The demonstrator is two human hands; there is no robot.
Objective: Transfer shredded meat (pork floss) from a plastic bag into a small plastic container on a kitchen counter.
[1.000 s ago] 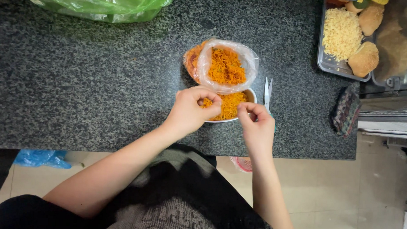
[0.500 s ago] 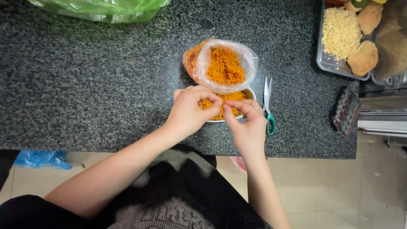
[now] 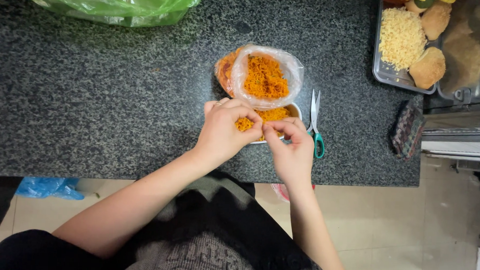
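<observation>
Head view, looking down.

- Surface point(image 3: 92, 103): dark speckled stone, front edge twd the person.
- Bowl point(image 3: 293, 109): small, white rim, held orange shredded food point(image 3: 272, 116); sat near front-centre of surface, mostly covered by both hands.
- Left hand point(image 3: 225, 130): fingers curled in, tips pinching at the orange shreds over the bowl's left part; thin ring on one finger. Not a full fist, loosely closed.
- Right hand point(image 3: 292, 148): fingers bent, tips pinched tog. at the bowl's near rim, touching left-hand fingertips. Whether it gripped shreds or a wrapper: cannot tell.
- Clear plastic bag point(image 3: 266, 74): open, w/ more orange shreds, just behind the bowl, touching it.
- Scissors point(image 3: 316, 124): teal handle, blades pointing away, lay just right of the bowl, beside right hand.
- Green plastic bag point(image 3: 111, 3): far left edge, well apart.
- Metal tray point(image 3: 383, 76): far right, held pale grated food and round breaded pieces.
- Dark patterned cloth point(image 3: 407, 133): right end, near front of tray.
- Blue plastic point(image 3: 46, 187): on the floor, below surface.
</observation>
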